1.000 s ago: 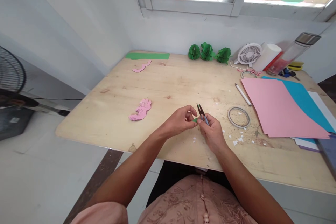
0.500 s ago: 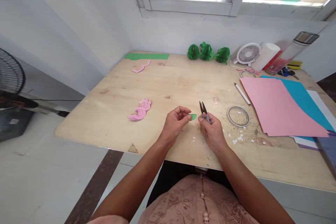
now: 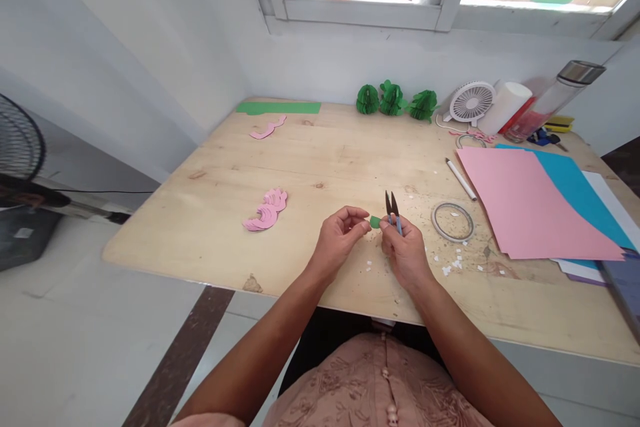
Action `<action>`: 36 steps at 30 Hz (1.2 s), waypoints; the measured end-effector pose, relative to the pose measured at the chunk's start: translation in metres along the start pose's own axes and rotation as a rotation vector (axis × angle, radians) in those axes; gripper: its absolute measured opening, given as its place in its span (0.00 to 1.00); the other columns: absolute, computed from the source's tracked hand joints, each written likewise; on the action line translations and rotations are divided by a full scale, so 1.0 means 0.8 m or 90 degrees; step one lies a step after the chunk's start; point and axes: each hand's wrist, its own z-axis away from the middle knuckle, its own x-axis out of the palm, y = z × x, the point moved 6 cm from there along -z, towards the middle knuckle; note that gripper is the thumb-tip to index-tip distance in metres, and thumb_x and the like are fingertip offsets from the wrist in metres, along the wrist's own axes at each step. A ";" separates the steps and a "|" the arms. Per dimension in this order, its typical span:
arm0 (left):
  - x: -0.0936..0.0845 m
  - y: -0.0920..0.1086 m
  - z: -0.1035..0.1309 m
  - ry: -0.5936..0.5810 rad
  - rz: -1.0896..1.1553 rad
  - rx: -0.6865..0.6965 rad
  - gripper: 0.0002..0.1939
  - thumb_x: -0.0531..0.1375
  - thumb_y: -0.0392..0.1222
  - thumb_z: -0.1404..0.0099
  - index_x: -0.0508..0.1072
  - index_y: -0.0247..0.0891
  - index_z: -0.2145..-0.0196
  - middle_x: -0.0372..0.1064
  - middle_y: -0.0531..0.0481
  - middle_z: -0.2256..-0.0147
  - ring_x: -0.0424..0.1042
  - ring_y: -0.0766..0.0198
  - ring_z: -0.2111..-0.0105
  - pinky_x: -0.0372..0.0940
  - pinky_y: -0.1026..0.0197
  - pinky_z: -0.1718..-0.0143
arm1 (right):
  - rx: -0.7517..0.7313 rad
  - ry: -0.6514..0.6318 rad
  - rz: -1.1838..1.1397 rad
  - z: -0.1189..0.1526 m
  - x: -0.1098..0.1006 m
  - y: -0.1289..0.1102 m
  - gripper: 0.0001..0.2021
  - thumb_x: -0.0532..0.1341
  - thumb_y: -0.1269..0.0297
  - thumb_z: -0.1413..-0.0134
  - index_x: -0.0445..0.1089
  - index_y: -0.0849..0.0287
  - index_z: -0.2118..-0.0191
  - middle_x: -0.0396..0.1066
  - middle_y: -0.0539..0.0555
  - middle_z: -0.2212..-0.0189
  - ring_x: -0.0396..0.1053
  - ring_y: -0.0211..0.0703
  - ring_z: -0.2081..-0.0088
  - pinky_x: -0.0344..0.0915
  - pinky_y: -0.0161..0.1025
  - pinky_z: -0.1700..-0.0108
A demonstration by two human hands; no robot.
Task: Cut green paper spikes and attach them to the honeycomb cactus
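Between my hands is a small green paper piece (image 3: 375, 221) with a rounded edge. My left hand (image 3: 340, 233) pinches its left side with thumb and fingertips. My right hand (image 3: 406, 243) is closed around a pair of small thread snips (image 3: 393, 205), whose dark blades point away from me and stand slightly apart. The right thumb and fingertip also meet the right side of the green piece. To the left lies a stack of scalloped pink paper cutouts (image 3: 267, 210).
Green paper balls (image 3: 391, 100) line the wall beside a small white fan (image 3: 471, 103). A tape roll (image 3: 453, 222), white paper scraps (image 3: 454, 265), a white pen (image 3: 461, 179) and pink sheets (image 3: 535, 207) lie to the right. A green strip (image 3: 280, 107) lies far left.
The green paper piece has turned and moved right, reaching my right fingertips. My left hand has shifted slightly right with it. The snips have tilted a little to the right.
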 end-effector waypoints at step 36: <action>0.045 -0.010 -0.006 0.135 0.363 -0.036 0.08 0.68 0.37 0.52 0.74 0.34 0.73 0.71 0.52 0.74 0.69 0.70 0.73 0.63 0.65 0.66 | -0.008 -0.077 -0.096 0.005 0.011 0.000 0.16 0.63 0.52 0.49 0.63 0.58 0.75 0.56 0.44 0.83 0.44 0.29 0.83 0.38 0.31 0.83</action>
